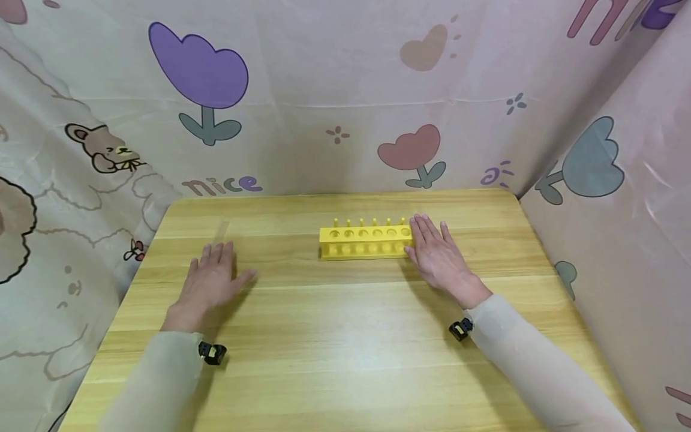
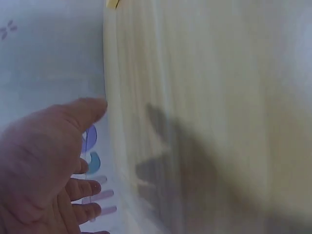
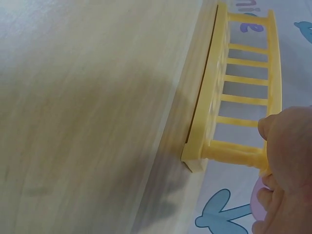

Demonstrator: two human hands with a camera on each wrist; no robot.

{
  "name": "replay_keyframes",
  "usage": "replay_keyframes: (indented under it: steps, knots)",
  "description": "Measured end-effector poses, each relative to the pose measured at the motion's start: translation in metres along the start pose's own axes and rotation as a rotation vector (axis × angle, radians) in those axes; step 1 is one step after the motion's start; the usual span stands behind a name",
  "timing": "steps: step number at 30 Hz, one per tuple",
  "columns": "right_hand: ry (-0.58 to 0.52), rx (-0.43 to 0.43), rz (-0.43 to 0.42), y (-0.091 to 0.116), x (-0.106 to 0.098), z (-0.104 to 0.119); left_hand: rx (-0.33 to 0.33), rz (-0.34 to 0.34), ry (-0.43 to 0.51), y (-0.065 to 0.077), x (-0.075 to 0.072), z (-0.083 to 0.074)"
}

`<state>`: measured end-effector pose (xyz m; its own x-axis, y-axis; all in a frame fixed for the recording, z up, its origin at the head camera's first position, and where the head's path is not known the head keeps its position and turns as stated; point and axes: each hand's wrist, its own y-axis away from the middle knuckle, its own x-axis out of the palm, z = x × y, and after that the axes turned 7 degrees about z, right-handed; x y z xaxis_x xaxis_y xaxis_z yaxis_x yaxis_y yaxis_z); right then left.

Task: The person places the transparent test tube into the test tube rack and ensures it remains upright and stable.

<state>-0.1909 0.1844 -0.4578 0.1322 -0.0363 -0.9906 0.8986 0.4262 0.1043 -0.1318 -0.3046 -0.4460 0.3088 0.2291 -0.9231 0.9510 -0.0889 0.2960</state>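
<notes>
A yellow test tube rack point(image 1: 367, 235) with round holes along its top and several thin pegs at the back stands near the far side of the table. My right hand point(image 1: 439, 258) is at the rack's right end, fingers stretched forward and thumb at the front corner. In the right wrist view, the thumb point(image 3: 273, 124) overlaps the rack's upper bar point(image 3: 274, 73). On the left, my left hand point(image 1: 207, 288) is spread low over the table, palm down, thumb out to the side. Just beyond its fingertips is a faint, clear, narrow strip point(image 1: 222, 230), too see-through to identify.
The wooden table point(image 1: 345, 360) reaches back to a patterned curtain point(image 1: 302, 90) behind it. More curtain hangs along the left and right sides. Small black cameras point(image 1: 213, 353) sit on both wrists, over the pale sleeves.
</notes>
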Motion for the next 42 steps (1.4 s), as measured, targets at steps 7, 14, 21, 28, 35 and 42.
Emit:
replay_keyframes:
  steps: [7, 14, 21, 28, 35, 42]
  knots:
    - [-0.008, 0.005, -0.011, 0.001, 0.002, 0.001, -0.085, 0.006, -0.034, -0.022, -0.026, 0.037]
    - [-0.007, 0.006, -0.01, 0.0, 0.003, 0.001, -0.139, 0.061, -0.06, -0.034, -0.037, 0.058]
    - [-0.011, -0.005, -0.005, 0.0, 0.004, 0.0, -0.172, 0.114, -0.064, -0.04, -0.034, 0.066]
    - [-0.016, -0.007, 0.003, 0.0, 0.003, 0.0, -0.202, 0.086, -0.058, -0.047, -0.03, 0.066]
    - [-0.013, -0.016, -0.005, 0.0, 0.004, 0.0, -0.245, 0.093, -0.053, -0.049, -0.032, 0.064]
    - [0.001, -0.018, -0.01, 0.0, 0.004, 0.0, -0.261, 0.102, -0.045, -0.052, -0.034, 0.063]
